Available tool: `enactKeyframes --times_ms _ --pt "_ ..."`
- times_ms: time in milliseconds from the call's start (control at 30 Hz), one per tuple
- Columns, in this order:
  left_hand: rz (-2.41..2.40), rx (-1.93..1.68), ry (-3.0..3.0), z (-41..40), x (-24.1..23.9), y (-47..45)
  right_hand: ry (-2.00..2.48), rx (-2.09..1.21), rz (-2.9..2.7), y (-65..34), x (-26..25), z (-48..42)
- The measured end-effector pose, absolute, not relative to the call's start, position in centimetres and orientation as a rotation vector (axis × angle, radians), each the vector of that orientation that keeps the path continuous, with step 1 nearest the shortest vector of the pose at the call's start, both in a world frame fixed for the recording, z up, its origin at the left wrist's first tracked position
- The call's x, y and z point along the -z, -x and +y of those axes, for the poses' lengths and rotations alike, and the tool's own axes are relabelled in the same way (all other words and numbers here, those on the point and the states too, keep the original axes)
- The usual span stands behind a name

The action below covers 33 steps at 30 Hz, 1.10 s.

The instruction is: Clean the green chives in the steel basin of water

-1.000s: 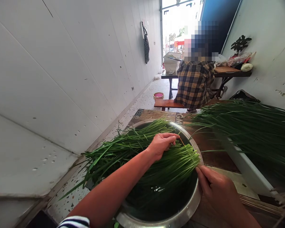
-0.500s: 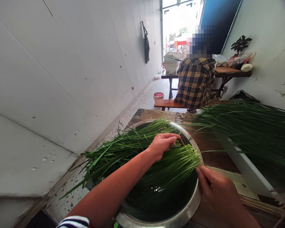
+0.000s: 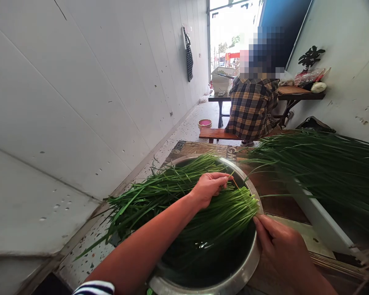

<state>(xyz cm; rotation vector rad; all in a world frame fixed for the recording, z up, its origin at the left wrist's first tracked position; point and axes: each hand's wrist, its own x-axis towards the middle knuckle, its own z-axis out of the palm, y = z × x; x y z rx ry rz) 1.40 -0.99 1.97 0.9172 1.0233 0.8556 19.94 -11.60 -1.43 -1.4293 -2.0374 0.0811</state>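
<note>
A bunch of garlic chives (image 3: 227, 213) lies across a round steel basin (image 3: 258, 250), its cut pale ends to the right. Above those ends my left hand (image 3: 211, 187) is closed in a pinch on a thin orange-brown tie (image 3: 235, 182), which slants down to the bunch. My right hand (image 3: 278, 237) is closed at the basin's right rim, thumb and forefinger pressed together by the lower cut ends. Whatever those fingertips hold is hidden. More chives (image 3: 147, 196) lie behind and left, their leaves hanging over the rim. The basin's inside is dark, with a wet glint.
At right, a heap of long chives (image 3: 332, 172) overhangs a white container (image 3: 326, 221). Under the basin is a patterned wooden tabletop (image 3: 199, 148). Ahead, a person in a plaid shirt (image 3: 252, 106) sits on a bench (image 3: 213, 134). A white wall (image 3: 80, 102) runs along the left.
</note>
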Motion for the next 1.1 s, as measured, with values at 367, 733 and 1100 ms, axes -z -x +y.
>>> enactKeyframes --times_ms 367,733,1100 --pt "1.063 -0.892 -0.99 -1.1 -1.7 -1.5 1.428 -0.098 -2.047 -20.0 1.3 -11.6" --pt "1.144 -0.96 -1.102 -1.3 -1.7 -1.9 1.437 -0.153 -2.044 -20.0 1.3 -11.6" --pt "1.185 -0.97 -1.409 -1.9 -2.0 -1.8 1.401 -0.125 -2.036 -19.8 0.9 -11.6"
